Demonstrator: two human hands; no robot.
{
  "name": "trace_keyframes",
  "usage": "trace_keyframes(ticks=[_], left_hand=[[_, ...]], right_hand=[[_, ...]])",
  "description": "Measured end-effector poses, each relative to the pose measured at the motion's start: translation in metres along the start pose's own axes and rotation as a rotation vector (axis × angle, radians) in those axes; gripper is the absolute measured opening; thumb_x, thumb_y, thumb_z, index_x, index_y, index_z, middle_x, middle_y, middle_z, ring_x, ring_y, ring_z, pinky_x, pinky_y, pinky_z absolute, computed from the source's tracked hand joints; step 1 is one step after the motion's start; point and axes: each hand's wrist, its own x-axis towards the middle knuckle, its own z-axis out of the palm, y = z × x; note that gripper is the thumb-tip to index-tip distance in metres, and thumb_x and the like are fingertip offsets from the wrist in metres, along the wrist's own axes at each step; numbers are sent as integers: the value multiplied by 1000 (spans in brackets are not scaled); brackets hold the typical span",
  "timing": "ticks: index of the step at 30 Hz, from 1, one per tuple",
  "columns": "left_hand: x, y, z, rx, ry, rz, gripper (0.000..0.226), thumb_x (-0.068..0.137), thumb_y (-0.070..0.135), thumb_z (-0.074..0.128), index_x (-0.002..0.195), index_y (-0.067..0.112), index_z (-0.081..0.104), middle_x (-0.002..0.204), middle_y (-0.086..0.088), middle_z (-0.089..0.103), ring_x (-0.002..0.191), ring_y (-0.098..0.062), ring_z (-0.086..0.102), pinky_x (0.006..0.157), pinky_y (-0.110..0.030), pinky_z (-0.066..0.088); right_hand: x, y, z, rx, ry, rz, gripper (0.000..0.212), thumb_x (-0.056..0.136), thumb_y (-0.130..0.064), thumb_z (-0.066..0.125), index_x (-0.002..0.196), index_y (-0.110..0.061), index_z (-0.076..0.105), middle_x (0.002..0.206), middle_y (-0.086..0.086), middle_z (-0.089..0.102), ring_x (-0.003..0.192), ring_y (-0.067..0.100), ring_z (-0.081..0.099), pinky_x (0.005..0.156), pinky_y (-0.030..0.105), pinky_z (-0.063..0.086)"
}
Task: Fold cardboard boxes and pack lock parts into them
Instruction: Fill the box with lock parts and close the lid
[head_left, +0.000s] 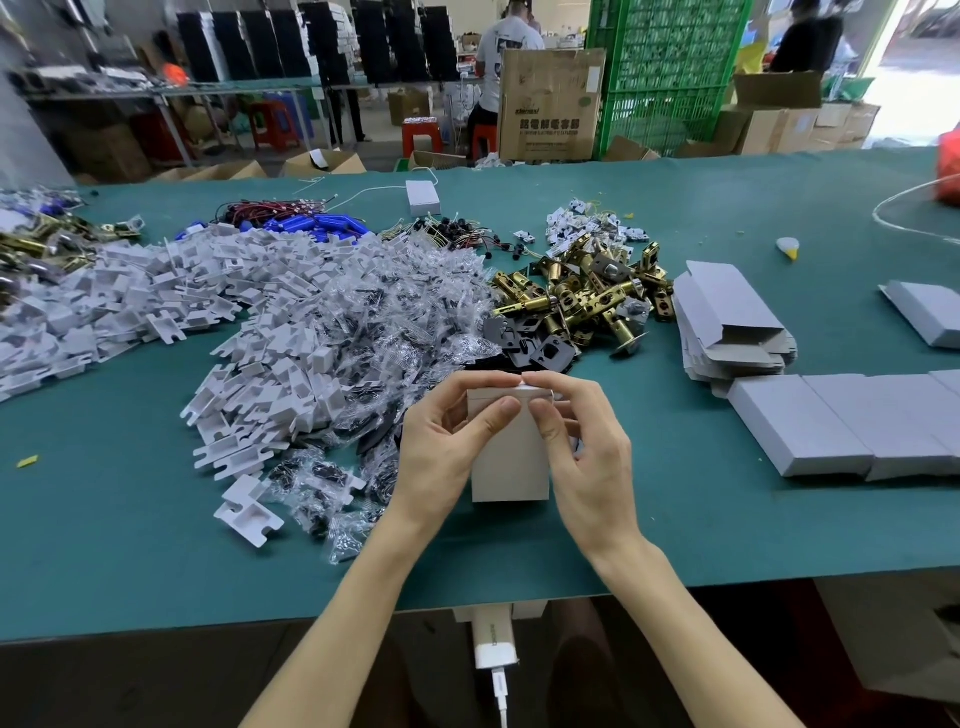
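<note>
**Both hands hold a small box upright at its top flap**

A small white cardboard box (511, 457) stands upright at the near middle of the green felt-covered worktop (156, 545), held between both hands. The left hand (447, 447) curls round the box's left side, with its thumb pressed on the near face close to the top edge. The right hand (582, 447) grips the right side, its thumb beside the left one. The fingertips of both hands meet over the closed top flap. Whether the base rests on the worktop cannot be told.

Just behind the box lies a heap of clear plastic bags of small dark parts (395, 312), and to its left a broad pile of white moulded insert trays (208, 306). Blue cylindrical cells with wires (317, 224) lie further back. To the right of the bags is a cluster of brass-coloured metal latch bolts (587, 296) with grey plates. Right of those is a stack of flat grey-white cardboard box blanks (727, 317), and nearer, a row of closed grey-white boxes (841, 426) lying side by side, touching. A white plug-in charger with a cable (493, 642) hangs below the near edge of the worktop
</note>
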Motion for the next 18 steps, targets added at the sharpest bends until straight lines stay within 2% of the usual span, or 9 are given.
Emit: trace_keyframes(ticks=[3, 7, 15, 18], left_hand=[[0, 0, 0, 16, -6, 0, 22, 92, 11, 74, 113, 8, 72, 109, -9, 77, 101, -21, 74, 81, -29, 60], [-1, -1, 1, 4, 1, 14, 19, 94, 5, 72, 113, 6, 71, 108, -8, 78, 100, -20, 74, 80, -27, 59], [-1, -5, 2, -2, 17, 44, 18, 95, 1, 70, 113, 2, 72, 110, -11, 78, 107, -26, 74, 87, -28, 59], [-2, -5, 4, -3, 20, 96, 18, 93, 0, 70, 111, 1, 72, 110, -12, 77, 109, -27, 73, 93, -30, 57]], right_hand=[[0, -1, 0, 5, 4, 3, 20, 106, -29, 55, 124, -36, 61, 119, -10, 63, 106, 13, 64, 85, 19, 51], [-1, -1, 0, 8, 3, 0, 19, 106, -27, 56, 123, -33, 62, 119, -9, 64, 106, 12, 64, 85, 19, 51], [7, -2, -8, -36, -69, -24, 17, 105, -28, 56, 120, -26, 65, 115, -9, 62, 104, 10, 65, 82, 15, 50], [3, 1, -7, -46, -49, -93, 17, 105, -20, 58, 120, -24, 65, 115, -5, 62, 107, 14, 64, 84, 17, 50]])
